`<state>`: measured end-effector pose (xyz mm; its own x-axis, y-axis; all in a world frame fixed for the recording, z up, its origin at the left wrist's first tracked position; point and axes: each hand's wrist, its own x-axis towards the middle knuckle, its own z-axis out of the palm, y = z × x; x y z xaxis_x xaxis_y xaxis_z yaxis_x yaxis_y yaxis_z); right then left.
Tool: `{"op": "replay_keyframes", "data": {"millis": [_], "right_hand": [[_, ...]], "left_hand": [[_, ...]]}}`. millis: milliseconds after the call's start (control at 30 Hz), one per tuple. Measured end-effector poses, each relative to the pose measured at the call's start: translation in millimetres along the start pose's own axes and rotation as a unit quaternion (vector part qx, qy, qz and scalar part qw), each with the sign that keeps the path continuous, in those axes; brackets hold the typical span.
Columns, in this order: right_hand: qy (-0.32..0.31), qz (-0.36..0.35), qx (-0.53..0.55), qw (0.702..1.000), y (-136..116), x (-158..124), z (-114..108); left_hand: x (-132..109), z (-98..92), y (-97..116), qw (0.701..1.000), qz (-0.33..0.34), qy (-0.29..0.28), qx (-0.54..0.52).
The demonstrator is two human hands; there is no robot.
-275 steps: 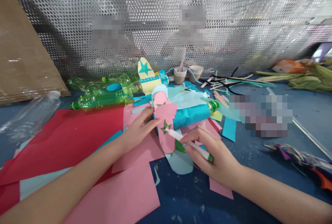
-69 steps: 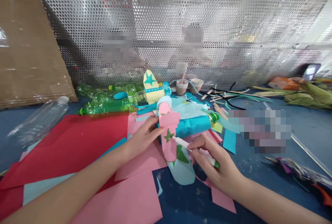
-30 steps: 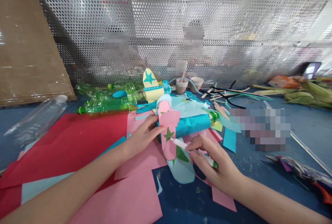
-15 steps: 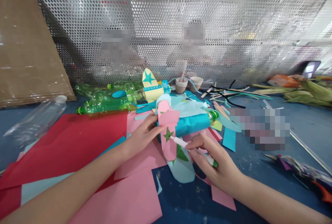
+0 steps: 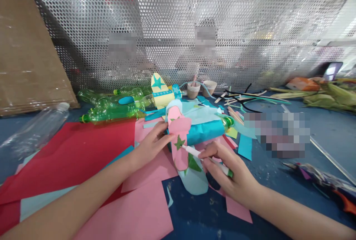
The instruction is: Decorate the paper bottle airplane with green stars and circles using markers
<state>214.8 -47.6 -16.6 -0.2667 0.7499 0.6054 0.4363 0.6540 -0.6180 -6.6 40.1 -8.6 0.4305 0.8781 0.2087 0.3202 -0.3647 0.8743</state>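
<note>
Right hand [image 5: 226,165] has a white marker [image 5: 191,152] clamped between thumb and fingers, pretty much like you'd hold any pen, green end pointing back toward the near right. The tip is right at the edge of a green star [image 5: 179,142] on the pink paper strip [image 5: 181,160]. That strip sits in the middle of the scene, running far to near across the left end of a bottle wrapped in blue paper [image 5: 207,131], whose green neck pokes out on the right.

Left hand [image 5: 151,140] is coming in from the left, thumb and fingers pinched on the left edge of the pink strip. Can't tell if the fingers have hold of the bottle too, they're partly hidden. A pale blue piece [image 5: 196,186] sticks out from under the near end, with a green patch [image 5: 194,163] on it.

Around that it's a proper craft mess: red sheet [image 5: 91,147] and pink sheet [image 5: 133,214] on the left, green bottles [image 5: 114,112] farther back, and a yellow paper fin [image 5: 156,82] with a blue star just right of those. Two small cups [image 5: 193,91] stand at the far side by the metal mesh [image 5: 172,10].
</note>
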Motion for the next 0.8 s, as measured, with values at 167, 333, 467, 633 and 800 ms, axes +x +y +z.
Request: {"op": "replay_keyframes", "data": {"millis": [167,333,467,633,800], "right_hand": [[-0.002,-0.005,-0.004,1.000,-0.2,0.2,-0.3],[0.000,-0.008,-0.004,1.000,0.2,0.8,-0.8],[0.004,-0.016,-0.004,1.000,0.0,0.9,-0.6],[0.007,-0.012,-0.003,1.000,-0.7,1.2,-0.7],[0.004,-0.025,-0.002,1.000,0.2,0.6,-1.0]], "left_hand": [[-0.2,0.3,-0.8,1.000,0.001,0.005,0.003],[-0.2,0.9,1.5,1.000,-0.005,0.002,0.002],[0.3,0.5,2.1,1.000,-0.003,0.001,0.001],[1.1,0.7,-0.1,1.000,0.003,-0.004,-0.001],[1.6,1.4,-2.1,1.000,0.005,0.009,-0.007]]}}
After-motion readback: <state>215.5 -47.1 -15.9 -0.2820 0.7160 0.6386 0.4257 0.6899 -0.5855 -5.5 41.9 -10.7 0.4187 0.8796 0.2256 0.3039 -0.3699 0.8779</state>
